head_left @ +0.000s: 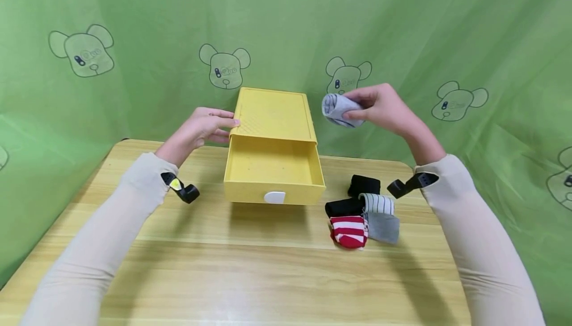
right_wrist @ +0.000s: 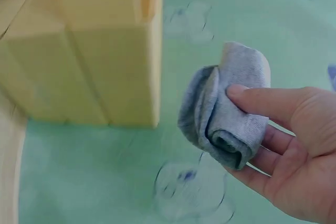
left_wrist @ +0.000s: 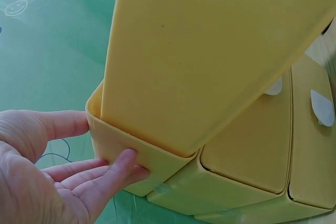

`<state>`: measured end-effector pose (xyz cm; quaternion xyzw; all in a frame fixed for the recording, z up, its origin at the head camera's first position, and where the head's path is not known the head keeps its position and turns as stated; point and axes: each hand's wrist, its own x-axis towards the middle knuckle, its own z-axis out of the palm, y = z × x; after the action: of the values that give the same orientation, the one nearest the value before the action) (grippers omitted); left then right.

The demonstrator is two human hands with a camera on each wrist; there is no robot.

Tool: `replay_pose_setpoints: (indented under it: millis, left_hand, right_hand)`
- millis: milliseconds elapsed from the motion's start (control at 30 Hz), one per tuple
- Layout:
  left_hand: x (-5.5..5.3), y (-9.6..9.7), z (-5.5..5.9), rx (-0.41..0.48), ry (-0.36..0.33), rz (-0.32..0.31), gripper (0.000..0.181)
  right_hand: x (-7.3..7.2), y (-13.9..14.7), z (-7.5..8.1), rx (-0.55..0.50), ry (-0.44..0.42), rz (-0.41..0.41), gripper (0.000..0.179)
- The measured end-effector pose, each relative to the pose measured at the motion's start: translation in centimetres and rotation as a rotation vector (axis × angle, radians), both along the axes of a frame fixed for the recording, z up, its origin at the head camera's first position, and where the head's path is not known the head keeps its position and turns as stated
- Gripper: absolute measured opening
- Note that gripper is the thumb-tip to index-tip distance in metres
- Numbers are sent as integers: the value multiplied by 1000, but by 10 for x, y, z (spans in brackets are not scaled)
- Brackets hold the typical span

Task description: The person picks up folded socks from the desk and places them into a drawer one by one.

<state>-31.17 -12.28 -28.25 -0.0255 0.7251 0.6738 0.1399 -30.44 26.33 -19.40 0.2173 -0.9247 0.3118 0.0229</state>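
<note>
A yellow plastic drawer unit [head_left: 274, 112] stands at the back of the table, with its top drawer [head_left: 272, 193] pulled out and the drawer's bare yellow floor showing. My left hand [head_left: 203, 126] touches the unit's left side near the top front corner, fingers fairly straight; in the left wrist view its fingertips [left_wrist: 126, 158] lie against the side wall. To the right of the unit, my right hand [head_left: 380, 107] holds a rolled grey sock [head_left: 341, 110] in the air. The right wrist view shows the thumb pressed on this sock [right_wrist: 239, 108], with the other fingers behind it.
Several folded socks lie on the wooden table [head_left: 268, 266] right of the drawer: black ones [head_left: 364, 185], a striped white one [head_left: 377, 203], a grey one [head_left: 383, 227] and a red-and-white one [head_left: 349, 232]. Lower closed drawers [left_wrist: 247, 145] sit under the open one. A green curtain [head_left: 286, 23] hangs behind.
</note>
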Motion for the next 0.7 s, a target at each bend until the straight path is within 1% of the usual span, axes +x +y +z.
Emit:
replay_pose_setpoints:
  millis: [100, 233, 400, 600, 700]
  left_hand:
    - [0, 0, 0, -4, -2, 0, 56]
    - [-1, 1, -1, -12, -1, -3, 56]
    - [-1, 2, -2, -4, -4, 2, 56]
    - [-1, 1, -2, 0, -8, 1, 56]
    - [-1, 1, -2, 5, -8, 3, 56]
  right_hand:
    - [11, -18, 9, -48, 10, 35, 42]
    - [22, -43, 14, -52, -11, 91, 40]
    - [28, -73, 12, 39, -29, 181, 36]
    - [33, -108, 2, 182, -60, 312, 34]
    - [33, -123, -3, 236, -67, 385, 30]
